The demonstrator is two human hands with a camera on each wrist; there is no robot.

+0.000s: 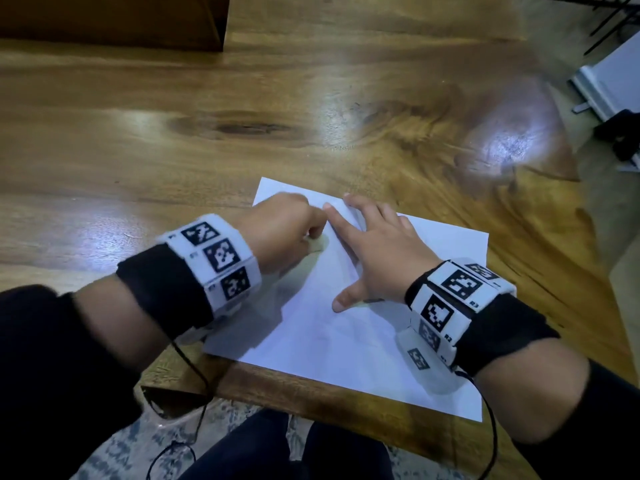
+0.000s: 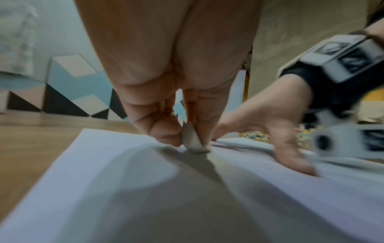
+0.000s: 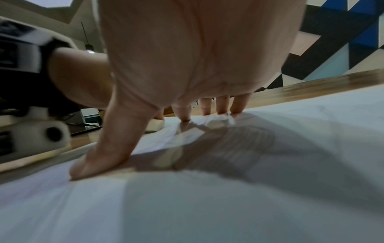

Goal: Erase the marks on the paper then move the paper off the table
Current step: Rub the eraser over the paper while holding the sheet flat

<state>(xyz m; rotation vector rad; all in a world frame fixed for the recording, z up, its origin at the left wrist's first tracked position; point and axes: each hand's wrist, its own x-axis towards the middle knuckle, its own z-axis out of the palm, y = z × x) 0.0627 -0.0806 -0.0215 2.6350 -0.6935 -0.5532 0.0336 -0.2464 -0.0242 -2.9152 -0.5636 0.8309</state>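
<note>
A white sheet of paper lies near the front edge of the wooden table, its near right corner reaching that edge. My left hand pinches a small pale eraser and holds it down on the paper's upper left part. From the left wrist, the eraser stands between thumb and fingers, its bottom edge on the sheet. My right hand lies flat with fingers spread, pressing the paper down right beside the eraser. A short dark mark shows beside the right thumb.
A dark wooden block stands at the table's far left. A white appliance and dark gear sit on the floor beyond the table's right edge. My legs and a patterned rug lie below the front edge. Cables hang from both wristbands.
</note>
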